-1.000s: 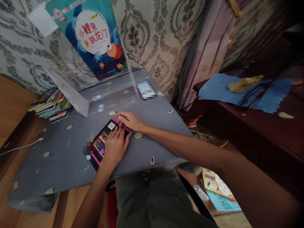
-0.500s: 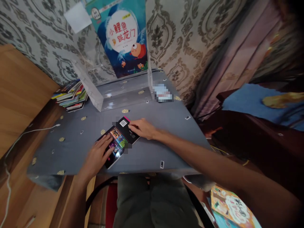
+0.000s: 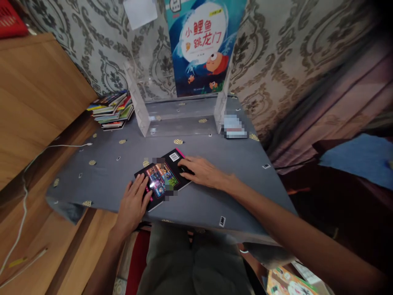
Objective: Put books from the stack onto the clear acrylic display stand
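A black paperback book (image 3: 172, 174) with a pink edge, a barcode and a grid of colourful pictures lies back cover up on the cloth-covered table. My left hand (image 3: 132, 203) rests on its left end, fingers stretched out over the cover. On the right end lies my right hand (image 3: 205, 174), its fingertips on the cover near the barcode and the thumb apart from them. Neither hand lifts the book. Parts of the cover are blurred by square patches.
A clear acrylic stand (image 3: 181, 125) is at the back of the table, with a blue picture book (image 3: 199, 49) upright behind it. Stacked books (image 3: 112, 110) sit at the back left. A pixelated light-blue item (image 3: 235, 126) lies right of the stand. A white cable (image 3: 67, 145) reaches the table's left side.
The view has swung left, so things appear further right. My left hand has drawn back, uncovering more of the pictures. My right hand's thumb and fingers now spread over the book's right end.
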`<control>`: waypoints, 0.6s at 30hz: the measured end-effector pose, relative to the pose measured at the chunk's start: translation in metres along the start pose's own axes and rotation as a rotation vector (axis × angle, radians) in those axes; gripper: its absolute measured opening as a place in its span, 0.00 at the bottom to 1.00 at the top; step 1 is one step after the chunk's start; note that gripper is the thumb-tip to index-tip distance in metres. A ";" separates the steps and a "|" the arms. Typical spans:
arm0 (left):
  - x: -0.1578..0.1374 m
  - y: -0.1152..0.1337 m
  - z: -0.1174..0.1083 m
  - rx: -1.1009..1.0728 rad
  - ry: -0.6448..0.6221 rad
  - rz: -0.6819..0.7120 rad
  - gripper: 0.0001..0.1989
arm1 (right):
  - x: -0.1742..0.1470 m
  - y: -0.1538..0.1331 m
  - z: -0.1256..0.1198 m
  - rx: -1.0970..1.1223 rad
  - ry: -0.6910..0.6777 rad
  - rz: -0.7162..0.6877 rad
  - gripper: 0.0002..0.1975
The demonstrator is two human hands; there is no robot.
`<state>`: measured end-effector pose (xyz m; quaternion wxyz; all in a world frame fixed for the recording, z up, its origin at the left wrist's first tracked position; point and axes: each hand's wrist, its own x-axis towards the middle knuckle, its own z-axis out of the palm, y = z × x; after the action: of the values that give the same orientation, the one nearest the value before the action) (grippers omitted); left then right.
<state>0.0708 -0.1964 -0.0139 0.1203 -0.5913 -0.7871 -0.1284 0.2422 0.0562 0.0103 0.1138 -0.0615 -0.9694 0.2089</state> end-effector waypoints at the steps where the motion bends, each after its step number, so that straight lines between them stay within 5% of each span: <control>1: 0.001 0.002 0.001 0.001 0.014 -0.006 0.24 | 0.003 0.003 0.002 -0.031 0.009 -0.026 0.11; 7: 0.002 0.012 0.004 -0.025 0.064 -0.044 0.24 | 0.022 0.015 0.005 -0.140 -0.010 -0.094 0.11; 12: 0.000 0.015 0.006 -0.027 0.059 -0.077 0.23 | 0.013 -0.006 0.011 -0.274 0.060 -0.082 0.10; 18: 0.012 0.026 0.009 0.005 0.024 -0.132 0.23 | 0.003 -0.027 0.034 -0.074 0.173 -0.144 0.15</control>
<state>0.0918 -0.1755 -0.0168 0.1226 -0.5361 -0.8231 -0.1415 0.2288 0.0189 -0.0073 0.2095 -0.0139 -0.9648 0.1582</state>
